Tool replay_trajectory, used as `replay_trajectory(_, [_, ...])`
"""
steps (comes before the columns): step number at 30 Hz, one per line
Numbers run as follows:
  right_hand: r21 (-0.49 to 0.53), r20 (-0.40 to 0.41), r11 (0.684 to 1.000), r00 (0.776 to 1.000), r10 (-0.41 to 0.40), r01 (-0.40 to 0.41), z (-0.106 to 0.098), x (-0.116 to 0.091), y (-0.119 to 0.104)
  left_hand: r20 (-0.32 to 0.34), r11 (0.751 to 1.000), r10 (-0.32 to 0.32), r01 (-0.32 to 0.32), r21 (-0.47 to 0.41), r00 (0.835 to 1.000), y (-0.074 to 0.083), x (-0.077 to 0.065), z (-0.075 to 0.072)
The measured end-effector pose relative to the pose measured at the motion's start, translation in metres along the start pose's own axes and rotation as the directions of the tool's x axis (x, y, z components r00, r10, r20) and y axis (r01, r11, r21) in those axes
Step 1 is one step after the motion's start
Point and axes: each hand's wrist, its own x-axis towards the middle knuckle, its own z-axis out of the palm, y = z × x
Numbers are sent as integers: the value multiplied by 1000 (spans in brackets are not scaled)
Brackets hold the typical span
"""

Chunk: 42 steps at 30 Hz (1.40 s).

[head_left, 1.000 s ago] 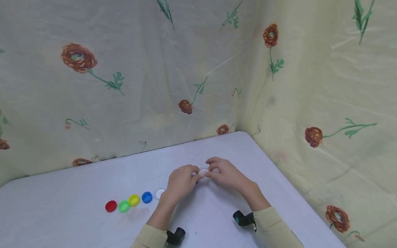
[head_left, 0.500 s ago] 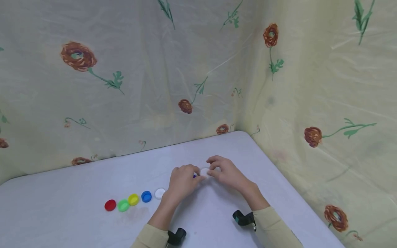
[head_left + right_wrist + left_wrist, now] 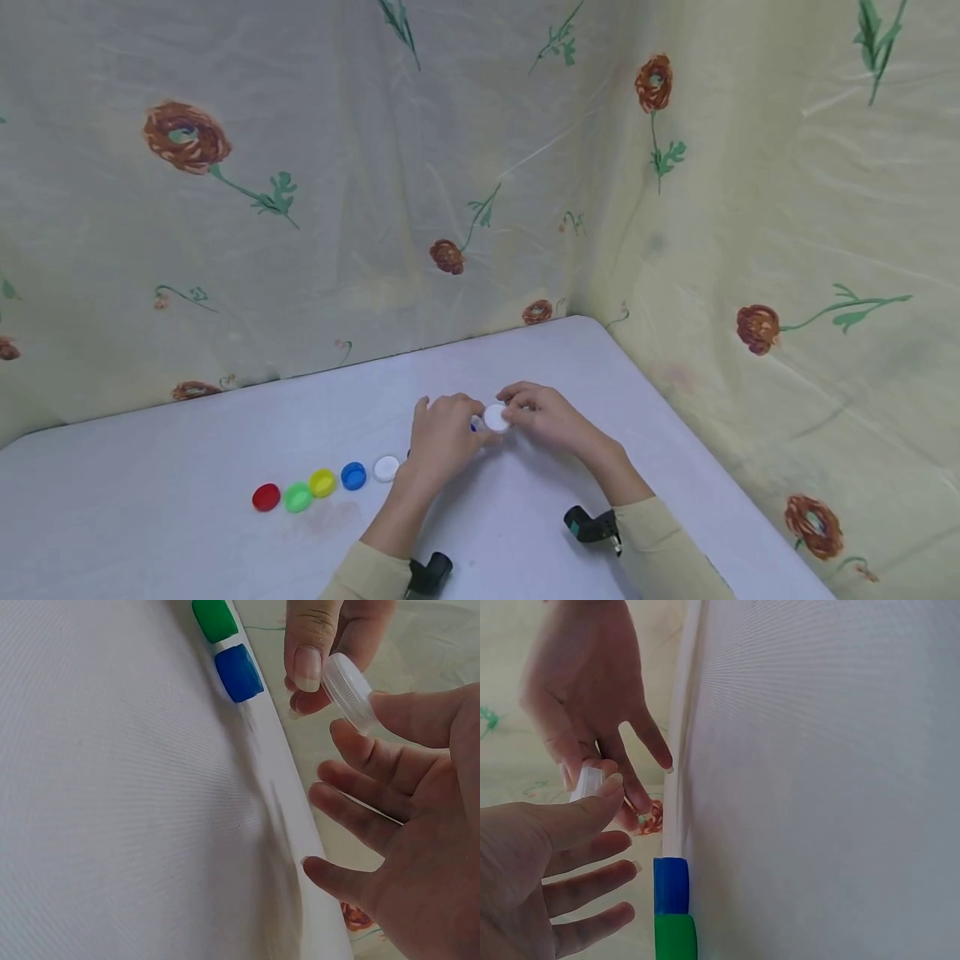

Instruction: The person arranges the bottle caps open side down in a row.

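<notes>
A round white cap (image 3: 496, 418) with a finely ribbed rim is up between my two hands above the table. My right hand (image 3: 553, 417) pinches it by thumb and index finger, its other fingers loosely spread in the right wrist view. On the opposite edge, my left hand (image 3: 446, 433) pinches the same white cap (image 3: 349, 694) by thumb and fingertip. The other fingers of the left hand (image 3: 525, 855) are extended apart from it. Past the left fingers a small blue thing (image 3: 475, 425) shows, mostly hidden by that hand.
Left of my hands lie red (image 3: 266, 497), green (image 3: 297, 497), yellow (image 3: 322, 482), blue (image 3: 353, 476) and white (image 3: 386, 468) caps in a slanting row on the white table (image 3: 187, 450). Flowered sheeting (image 3: 337, 208) stands behind and to the right.
The white cap has turned so that its flat face shows more plainly to the head camera. Both hands have stayed nearly in place, with small finger movements.
</notes>
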Motion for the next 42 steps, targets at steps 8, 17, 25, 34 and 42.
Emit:
replay_trajectory(8, [24,2,999,999,39,-39,0,0,-2,-20,1000,-12,12,15,1000,3,0,-2])
replay_trajectory(17, [65,8,994,996,92,-92,1,0,0,-51,1000,18,-17,14,999,4,0,-2])
replay_trajectory(25, [20,27,1000,1000,15,-16,-1,0,0,-38,1000,18,-17,20,999,3,-2,-4])
replay_trajectory(34, [-47,44,995,995,-87,89,-7,-5,2,-10,1000,22,-22,3,1000,1,-3,-3])
replay_trajectory(42, [-69,66,991,992,-110,115,-8,-5,3,8,999,38,-38,5,999,1,-2,-1])
